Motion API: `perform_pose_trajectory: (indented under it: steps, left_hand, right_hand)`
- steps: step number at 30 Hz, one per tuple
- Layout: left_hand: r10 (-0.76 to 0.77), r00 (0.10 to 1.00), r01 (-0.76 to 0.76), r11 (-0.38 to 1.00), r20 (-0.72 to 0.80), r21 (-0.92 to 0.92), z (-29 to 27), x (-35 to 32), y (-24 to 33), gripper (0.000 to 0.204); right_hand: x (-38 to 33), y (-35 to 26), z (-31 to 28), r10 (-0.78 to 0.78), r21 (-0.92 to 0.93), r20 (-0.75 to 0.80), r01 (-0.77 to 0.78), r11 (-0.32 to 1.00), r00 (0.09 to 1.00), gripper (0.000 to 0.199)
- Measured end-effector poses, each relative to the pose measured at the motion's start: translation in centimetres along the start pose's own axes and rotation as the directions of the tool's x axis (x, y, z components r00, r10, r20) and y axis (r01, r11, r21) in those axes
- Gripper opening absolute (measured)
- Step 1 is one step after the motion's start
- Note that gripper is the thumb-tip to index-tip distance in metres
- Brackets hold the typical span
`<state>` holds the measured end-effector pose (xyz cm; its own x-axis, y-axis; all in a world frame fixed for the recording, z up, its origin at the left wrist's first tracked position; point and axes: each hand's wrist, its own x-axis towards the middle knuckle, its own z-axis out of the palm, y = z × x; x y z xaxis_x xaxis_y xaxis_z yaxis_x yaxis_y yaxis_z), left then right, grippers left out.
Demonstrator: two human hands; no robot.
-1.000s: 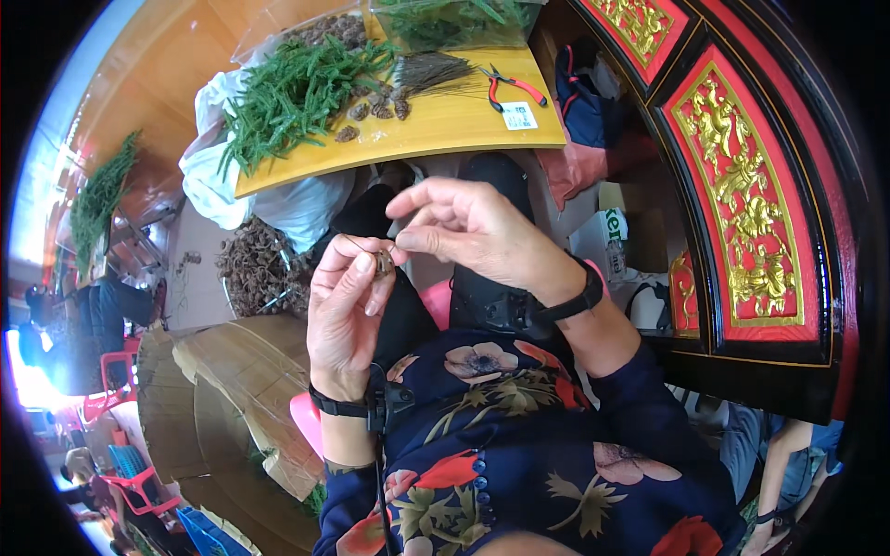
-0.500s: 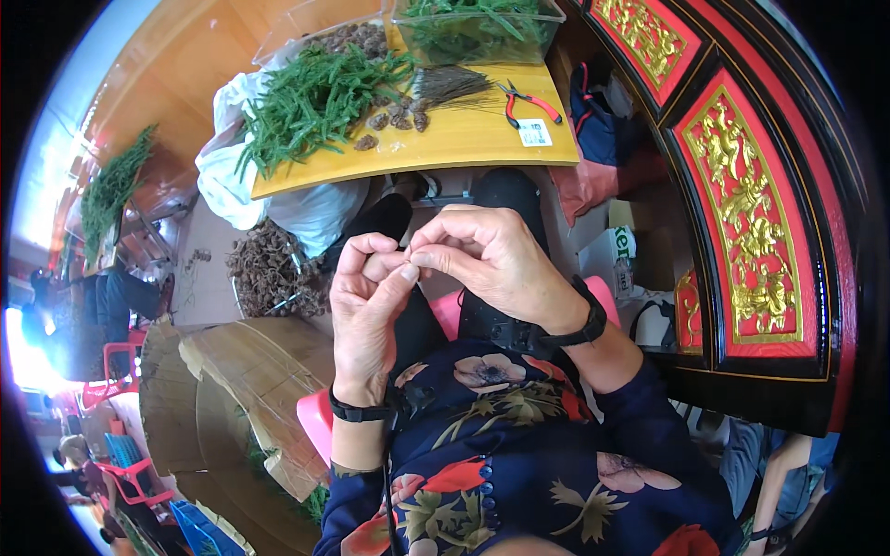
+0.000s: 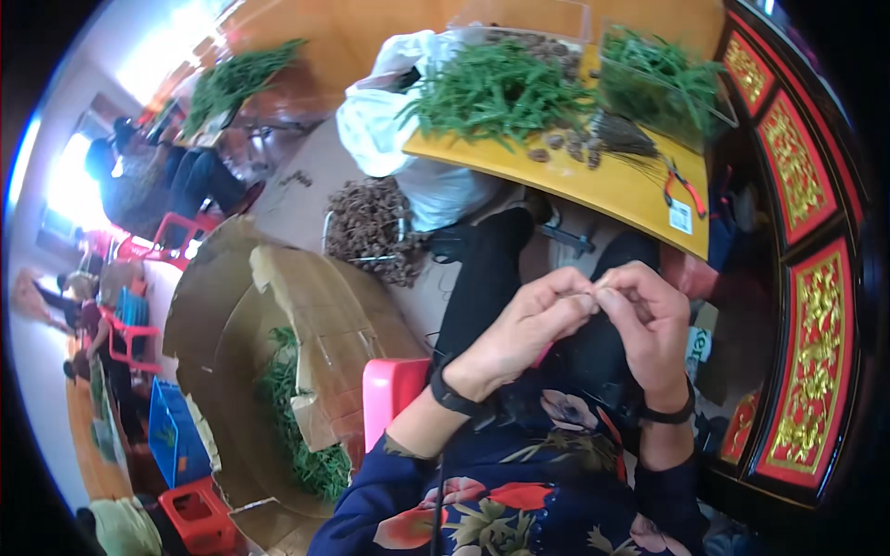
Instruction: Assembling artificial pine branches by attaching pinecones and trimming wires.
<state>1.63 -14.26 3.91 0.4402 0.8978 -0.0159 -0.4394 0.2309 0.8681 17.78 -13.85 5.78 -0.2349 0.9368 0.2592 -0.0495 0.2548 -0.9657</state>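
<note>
The person's left hand [image 3: 519, 329] and right hand [image 3: 649, 324] met in front of the lap, above dark trouser legs. Their fingertips came together at one spot, and both hands' fingers were pinched narrow around a small pale piece [image 3: 593, 289]; it was too tiny and too covered to say what it was, perhaps a bit of stem or wire. Each wrist carried a dark band, and the sleeves were dark blue with a flower print.

Well beyond the hands stood a yellow table [image 3: 603, 190]. On it lay a heap of green stems [image 3: 496, 88], a few brown cones [image 3: 565, 144] and, near the right end, red-handled pliers [image 3: 684, 185]. A clear plastic box [image 3: 663, 79] holding more greenery stood at the table's far right corner. A white bag [image 3: 380, 120] hung against the table's left end, and a wire basket of brown cones [image 3: 371, 227] sat on the floor below it.

To the person's left stood an opened cardboard box [image 3: 278, 315] with green stems inside, beside a pink stool [image 3: 389, 398].
</note>
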Motion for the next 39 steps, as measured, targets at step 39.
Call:
perform_pose_trajectory:
  steps: [39]
  left_hand:
    - [-0.132,0.988,0.127,0.990,0.080,0.065,-1.7,-0.1,1.7,0.011]
  right_hand:
    - [1.6,0.7,-2.1,-0.485,-0.503,0.297,0.566,0.653,0.823,0.017]
